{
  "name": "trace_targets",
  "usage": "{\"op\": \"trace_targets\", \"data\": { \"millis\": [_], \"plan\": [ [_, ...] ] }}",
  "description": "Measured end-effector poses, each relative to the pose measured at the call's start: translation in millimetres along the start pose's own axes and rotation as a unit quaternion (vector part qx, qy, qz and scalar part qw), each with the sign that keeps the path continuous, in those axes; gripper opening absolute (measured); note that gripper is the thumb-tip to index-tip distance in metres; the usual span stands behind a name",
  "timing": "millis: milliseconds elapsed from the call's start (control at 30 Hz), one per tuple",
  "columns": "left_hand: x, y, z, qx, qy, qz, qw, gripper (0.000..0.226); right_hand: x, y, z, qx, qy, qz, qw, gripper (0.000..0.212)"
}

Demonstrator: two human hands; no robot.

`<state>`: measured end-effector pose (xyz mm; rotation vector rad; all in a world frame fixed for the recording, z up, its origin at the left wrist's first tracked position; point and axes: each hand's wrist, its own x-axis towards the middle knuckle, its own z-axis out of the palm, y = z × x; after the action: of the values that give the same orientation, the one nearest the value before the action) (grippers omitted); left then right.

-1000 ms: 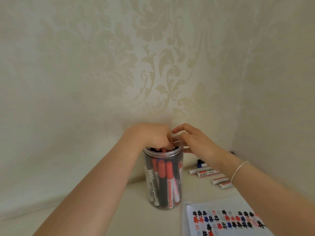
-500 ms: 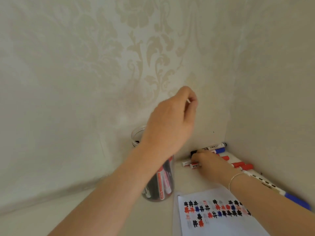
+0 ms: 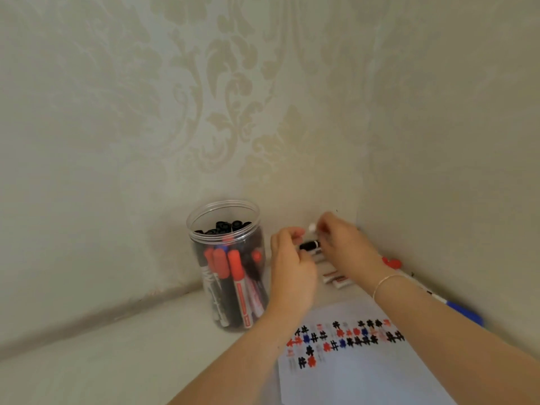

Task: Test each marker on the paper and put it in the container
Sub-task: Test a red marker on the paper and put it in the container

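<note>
Both hands (image 3: 317, 252) curled — on black-capped marker (image 3: 310, 246).

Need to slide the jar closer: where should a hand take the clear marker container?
Probably around the container's mid-wall, from its open left side: it stands upright, round and lidless, packed with markers; both hands crowd its right.
</note>
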<state>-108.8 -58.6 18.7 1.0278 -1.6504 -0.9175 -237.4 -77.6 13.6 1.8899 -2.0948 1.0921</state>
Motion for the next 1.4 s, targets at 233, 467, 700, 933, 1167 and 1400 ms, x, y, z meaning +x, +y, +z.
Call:
{"op": "trace_targets", "data": {
  "millis": [233,467,700,933,1167,1400],
  "plan": [
    [-4,-7,9,-0.006,-0.15,-0.011,0.989,0.049,1,-23,-58,0.553,0.169,0.228,0.783,0.012],
    [-9,12,2,0.035,-0.154,0.104,0.982,0.009,-16,-29,-55,0.538,0.075,0.251,0.801,0.026],
    [-4,32,-10,0.062,-0.29,0.009,0.955,0.019,-32,-39,-56,0.395,0.016,0.222,0.891,0.032],
    [-27,33,-23,0.059,-0.286,0.088,0.952,0.035,-54,-47,-74,0.444,-0.021,0.223,0.868,0.021],
    [-50,40,-27,0.037,-0.288,0.112,0.95,0.035,-76,-55,-80,0.507,-0.01,0.226,0.832,0.023],
    [-54,30,-30,-0.076,-0.302,0.03,0.95,0.039,-83,-62,-77,0.519,-0.009,0.211,0.828,0.024]
  ]
}}
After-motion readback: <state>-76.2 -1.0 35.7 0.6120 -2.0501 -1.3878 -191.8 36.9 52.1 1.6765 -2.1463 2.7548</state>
